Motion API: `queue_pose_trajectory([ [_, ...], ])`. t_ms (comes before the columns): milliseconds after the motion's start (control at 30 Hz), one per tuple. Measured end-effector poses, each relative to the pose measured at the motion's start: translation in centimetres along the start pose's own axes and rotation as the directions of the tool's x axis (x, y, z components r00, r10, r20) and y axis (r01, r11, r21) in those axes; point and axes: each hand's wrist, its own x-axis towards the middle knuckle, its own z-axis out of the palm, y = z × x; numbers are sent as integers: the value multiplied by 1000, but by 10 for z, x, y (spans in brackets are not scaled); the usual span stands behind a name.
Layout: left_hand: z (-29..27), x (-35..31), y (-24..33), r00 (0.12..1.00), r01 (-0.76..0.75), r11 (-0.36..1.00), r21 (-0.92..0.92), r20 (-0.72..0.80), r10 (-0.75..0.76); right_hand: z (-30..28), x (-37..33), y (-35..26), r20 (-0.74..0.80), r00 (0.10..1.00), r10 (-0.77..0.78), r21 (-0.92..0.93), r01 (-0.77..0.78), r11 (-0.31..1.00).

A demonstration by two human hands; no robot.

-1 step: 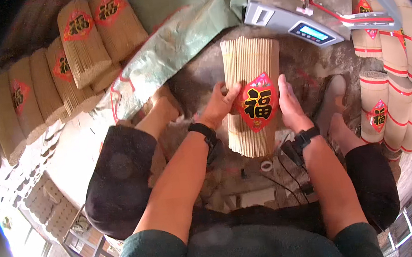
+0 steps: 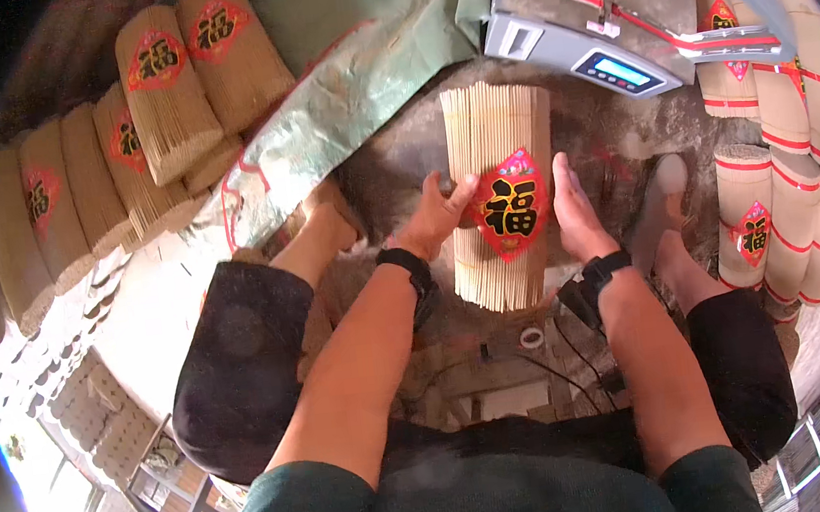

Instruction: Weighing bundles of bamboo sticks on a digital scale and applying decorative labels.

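A thick bundle of thin pale sticks (image 2: pixel 501 121) stands in front of me, with its length running away from me. A red diamond-shaped label (image 2: pixel 513 205) with a black and gold character covers its middle. At its left side is my left hand (image 2: pixel 436 215), thumb stretched out onto the bundle by the label's left edge, fingers apart from the thumb. Along the right side, my right hand (image 2: pixel 580 213) is held flat with fingers straight, close to the bundle's edge. Both wrists wear black bands. The bundle's underside is hidden.
A grey machine with a lit display (image 2: pixel 621 72) and red tape stands at the far right. Labelled stick bundles (image 2: pixel 168 91) lie on the left; bundles bound with red tape (image 2: pixel 750 210) stack at the right. A green sheet (image 2: pixel 363 91), a tape roll (image 2: pixel 532 337) and cables (image 2: pixel 581 358) are nearby.
The bundle's top has shifted slightly left. My right hand has a slightly wider gap beside it; my left thumb stays by the label.
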Motion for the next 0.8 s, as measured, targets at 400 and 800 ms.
queue_pose_trajectory([
  [400, -1, 25, -18, 996, 31, 1000, -2, -85, -31, 2, -1, 2, 34, 987, 160, 54, -161, 985],
  [800, 22, 25, 3, 997, 78, 997, 11, -11, -78, -1, 12, 23, 243, 968, 69, 224, -125, 967],
])
